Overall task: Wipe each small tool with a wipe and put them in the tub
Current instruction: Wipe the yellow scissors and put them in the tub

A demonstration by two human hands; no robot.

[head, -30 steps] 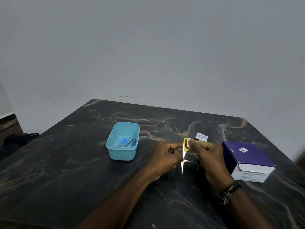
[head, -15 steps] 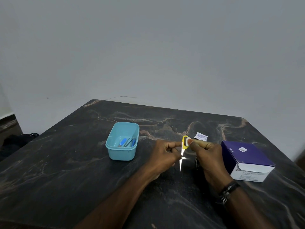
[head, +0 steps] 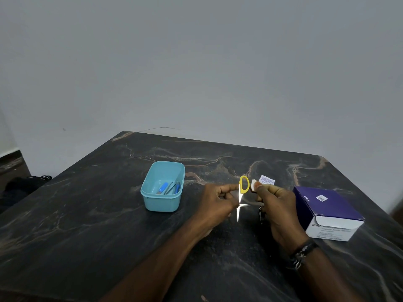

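Dark marble table (head: 87, 225): tub (head: 162, 188) already holds several tools, while left hand (head: 216, 203) grips scissors (head: 242, 195) just above it and right hand (head: 277, 205) pinches wipe (head: 253, 185) beside their handle, wiping unfinished.

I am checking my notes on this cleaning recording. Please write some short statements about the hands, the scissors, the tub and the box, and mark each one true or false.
1. The left hand holds the yellow-handled scissors. True.
2. The right hand pinches a white wipe. True.
3. The blue tub is empty. False: small tools already lie in it.
4. The purple box is left of the tub. False: it is at the right, beside the right hand.
5. The scissors lie flat on the table. False: they are held above it.
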